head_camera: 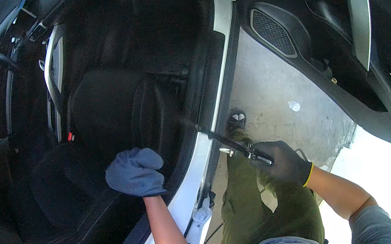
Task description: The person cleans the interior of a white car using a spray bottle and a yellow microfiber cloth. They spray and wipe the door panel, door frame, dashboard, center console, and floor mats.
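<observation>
My left hand [136,173], inside a blue cloth mitt, is raised over the dark car seat [109,102]; its fingers are hidden, with a thumb shape apart from the rest. In a dark glove with a yellow cuff edge, my right hand [283,161] grips a black tool with a long thin nozzle and metal fittings, which looks like an air blow gun [241,148]. The nozzle points to the upper left, across the white door sill [203,142] towards the seat. Its far end is blurred.
The open car door [347,95], with a speaker grille [273,33], stands on the right. A red seat belt buckle [70,136] shows beside the seat. A small white thing [294,105] lies on the concrete floor [270,81]. A dark cable or hose [214,233] runs near my legs.
</observation>
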